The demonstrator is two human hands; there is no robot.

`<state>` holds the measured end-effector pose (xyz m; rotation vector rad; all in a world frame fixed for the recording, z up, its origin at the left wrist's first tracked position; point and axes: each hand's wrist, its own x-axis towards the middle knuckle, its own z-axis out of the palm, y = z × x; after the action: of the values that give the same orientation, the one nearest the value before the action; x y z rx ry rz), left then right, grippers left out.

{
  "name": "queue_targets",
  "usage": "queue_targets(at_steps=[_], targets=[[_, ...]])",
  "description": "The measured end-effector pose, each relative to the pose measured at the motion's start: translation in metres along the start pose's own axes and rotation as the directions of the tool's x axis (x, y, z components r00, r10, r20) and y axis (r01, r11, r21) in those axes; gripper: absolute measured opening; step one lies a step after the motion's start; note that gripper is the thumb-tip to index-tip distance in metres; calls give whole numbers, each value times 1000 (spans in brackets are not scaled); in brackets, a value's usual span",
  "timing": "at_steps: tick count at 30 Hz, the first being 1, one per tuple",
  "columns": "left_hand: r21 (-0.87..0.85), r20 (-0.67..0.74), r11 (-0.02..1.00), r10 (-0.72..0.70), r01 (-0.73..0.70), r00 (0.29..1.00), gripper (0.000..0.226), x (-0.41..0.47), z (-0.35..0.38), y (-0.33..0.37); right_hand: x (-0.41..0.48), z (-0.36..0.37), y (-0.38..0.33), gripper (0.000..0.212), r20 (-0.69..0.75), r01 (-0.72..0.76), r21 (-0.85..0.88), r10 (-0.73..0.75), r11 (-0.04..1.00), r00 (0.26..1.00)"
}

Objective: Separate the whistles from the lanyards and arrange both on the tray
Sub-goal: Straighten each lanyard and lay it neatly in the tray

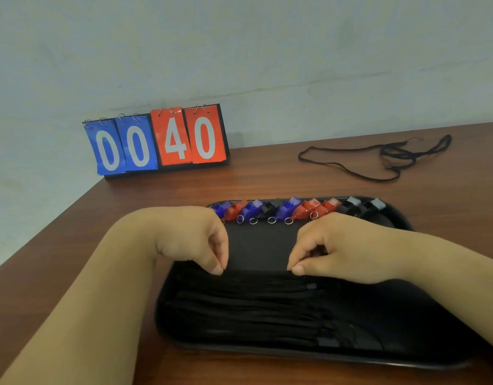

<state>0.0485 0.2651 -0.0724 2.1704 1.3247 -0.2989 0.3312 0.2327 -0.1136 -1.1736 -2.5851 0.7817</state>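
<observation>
Head view: left hand [195, 240] and right hand [331, 248] pinch a lanyard [256, 271] taut, probably to lay it straight on tray [256, 245].

We see a brown wooden table [267, 176] carrying a black tray [159, 315], a flip scoreboard [156, 143] by the wall, and a loose black lanyard [400, 156] beyond the tray.

Brown wooden table [267, 173] against a pale grey-blue wall [267, 51], flip scoreboard [156, 140] at its back edge
</observation>
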Motion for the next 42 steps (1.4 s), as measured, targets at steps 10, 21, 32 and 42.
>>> queue_targets(at_steps=[10,21,32,42], targets=[[-118,-233,988,72,-101,970,10,3,0,7,-4,-13,3,11,-113,-62,47,67,997,991],[66,-397,971,237,-230,887,26,65,-45,77,-26,-78,92,16,-676,-374,83,328,924,659],[384,-260,916,228,-116,938,70,244,-52,152,-25,-74,147,49,-458,-632,-116,523,766,719],[157,-436,977,197,-141,878,16,246,-63,125,-19,-78,135,30,-613,-643,-73,474,762,631]])
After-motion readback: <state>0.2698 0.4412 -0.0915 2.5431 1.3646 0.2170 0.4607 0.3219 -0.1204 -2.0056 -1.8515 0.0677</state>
